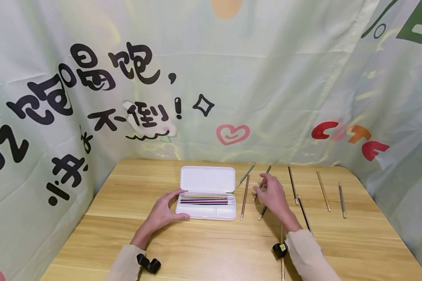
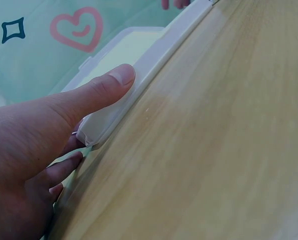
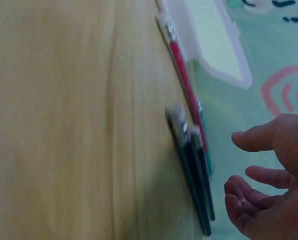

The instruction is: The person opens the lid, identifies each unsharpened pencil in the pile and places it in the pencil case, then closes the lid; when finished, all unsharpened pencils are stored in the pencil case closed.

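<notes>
A white pencil case [image 1: 207, 178] lies with its lid folded back, several pencils [image 1: 206, 201] in its tray. My left hand [image 1: 163, 210] holds the case's left end, thumb along the front wall and index finger by the back corner. In the left wrist view the thumb [image 2: 106, 90] rests against the white side wall. My right hand [image 1: 273, 195] hovers over two dark pencils [image 3: 191, 170], thumb and fingers apart with nothing between them. Left of that hand lies a red pencil [image 1: 245, 197], and behind it a green one [image 1: 246, 174].
Farther right on the wooden table [image 1: 211, 249] lie a black pencil [image 1: 293, 185], another dark pencil [image 1: 305, 214], a tan pencil [image 1: 323, 190] and a grey one [image 1: 342, 200]. A light wooden pencil [image 1: 282, 269] lies by the right wrist. A printed curtain [image 1: 267, 97] hangs around the table.
</notes>
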The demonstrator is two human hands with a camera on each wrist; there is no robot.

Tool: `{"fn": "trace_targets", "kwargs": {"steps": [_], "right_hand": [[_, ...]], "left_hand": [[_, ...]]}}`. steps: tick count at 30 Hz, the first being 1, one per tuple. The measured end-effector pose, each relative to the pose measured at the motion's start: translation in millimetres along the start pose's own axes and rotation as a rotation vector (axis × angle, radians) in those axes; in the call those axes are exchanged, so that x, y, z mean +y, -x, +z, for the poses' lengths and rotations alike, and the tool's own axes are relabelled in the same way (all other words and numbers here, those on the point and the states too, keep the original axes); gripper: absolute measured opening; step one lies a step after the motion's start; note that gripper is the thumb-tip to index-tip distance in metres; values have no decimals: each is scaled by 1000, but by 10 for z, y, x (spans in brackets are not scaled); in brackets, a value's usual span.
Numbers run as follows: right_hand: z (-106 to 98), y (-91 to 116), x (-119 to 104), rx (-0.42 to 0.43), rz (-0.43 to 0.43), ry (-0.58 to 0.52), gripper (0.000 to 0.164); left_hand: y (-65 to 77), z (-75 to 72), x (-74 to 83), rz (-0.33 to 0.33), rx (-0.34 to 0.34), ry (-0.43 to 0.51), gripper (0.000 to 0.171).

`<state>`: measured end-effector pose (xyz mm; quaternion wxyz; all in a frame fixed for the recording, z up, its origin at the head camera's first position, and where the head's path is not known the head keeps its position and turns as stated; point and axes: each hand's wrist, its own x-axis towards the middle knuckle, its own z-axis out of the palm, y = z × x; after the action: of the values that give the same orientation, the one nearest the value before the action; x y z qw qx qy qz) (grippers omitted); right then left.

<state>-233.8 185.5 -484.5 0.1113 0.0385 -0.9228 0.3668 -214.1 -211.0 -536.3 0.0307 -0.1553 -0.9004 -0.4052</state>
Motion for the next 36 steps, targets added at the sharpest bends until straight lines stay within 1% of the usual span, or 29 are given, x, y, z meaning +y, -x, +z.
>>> {"fn": "trace_targets", "kwargs": {"steps": [3, 6, 10, 12, 13, 14, 15, 18, 20, 25, 26, 31, 36], "right_hand": [[-30, -40, 59, -42, 30, 31, 59], [-16, -87, 100, -66, 46, 56, 64], [33, -126, 141, -94, 61, 89, 67], [44, -133, 155, -105, 62, 106, 66], [42, -135, 160, -110, 59, 118, 63], [33, -136, 161, -113, 57, 123, 57], [23, -137, 163, -113, 51, 127, 49], [-15, -142, 170, -117, 29, 133, 18], [-34, -147, 173, -110, 11, 140, 7], [-53, -158, 174, -96, 14, 170, 10], [-57, -154, 172, -100, 26, 167, 10], [-84, -116, 167, -87, 53, 116, 29], [-152, -79, 156, -58, 31, 90, 33]], "left_hand": [[7, -3, -11, -6, 1, 4, 93], [17, -5, -16, -10, 3, 7, 93], [21, 10, -27, -8, 9, 4, 93], [16, 19, -32, -5, 7, 2, 93], [11, 21, -32, -2, 6, 4, 94], [6, 22, -32, 0, 5, 5, 94], [1, 21, -32, 3, 4, 3, 94], [-13, 12, -29, 7, 5, 8, 94], [-19, 2, -27, 5, 5, 6, 93], [-18, -13, -27, 1, 1, 6, 93], [-17, -11, -26, 4, -1, 6, 93], [-4, 0, -26, 10, -6, -4, 94], [0, 2, -19, 2, 7, -8, 94]]}}
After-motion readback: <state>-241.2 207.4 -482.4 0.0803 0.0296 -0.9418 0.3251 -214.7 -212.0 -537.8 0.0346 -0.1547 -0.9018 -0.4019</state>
